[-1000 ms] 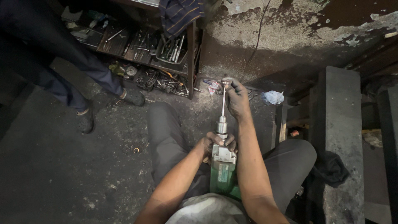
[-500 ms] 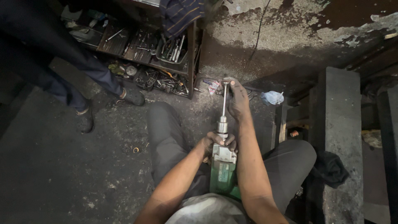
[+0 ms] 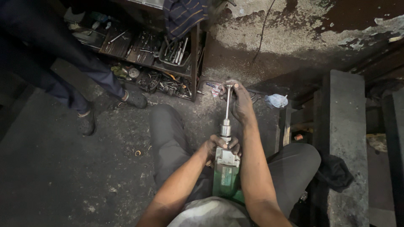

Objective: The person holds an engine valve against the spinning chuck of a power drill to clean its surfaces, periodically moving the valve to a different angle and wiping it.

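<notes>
While left hand (image 3: 221,145) grips the green drill (image 3: 227,178) at its chuck, right hand (image 3: 240,101) apparently clasps the rod (image 3: 227,105) tip, long axis pointing up-frame.

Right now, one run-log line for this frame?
left hand: grips green drill near chuck | right hand: holds metal rod tip | seated on floor

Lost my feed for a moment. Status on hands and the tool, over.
Left hand grips the green power tool at its front end. Right hand holds the tip of its long metal shaft. Another person's legs stand at left, apart.
</notes>
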